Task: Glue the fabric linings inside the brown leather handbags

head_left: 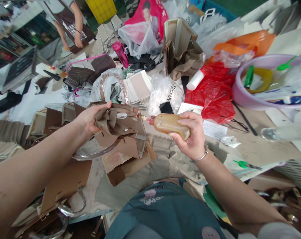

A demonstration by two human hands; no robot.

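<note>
My right hand (190, 134) is closed around a squeeze bottle of yellowish glue-like liquid (169, 123), held on its side. Its reddish nozzle points left and meets the edge of a brown handbag (125, 141), or comes very close to it. Brown lining cloth (113, 121) bulges out of the bag's opening. At the left end of that opening, my left hand (92, 118) grips the lining, thumb on top and the other fingers partly hidden. Two plastic-wrapped handles (100, 153) curve from the bag, which rests on a cardboard piece (130, 164).
More unfinished bags (47, 121) stand at left, and another bag (177, 36) stands at the back. A purple basin (240, 94), a red plastic bag (210, 93) and eyeglasses (240, 126) lie to the right. A person in an apron (77, 35) works at far left.
</note>
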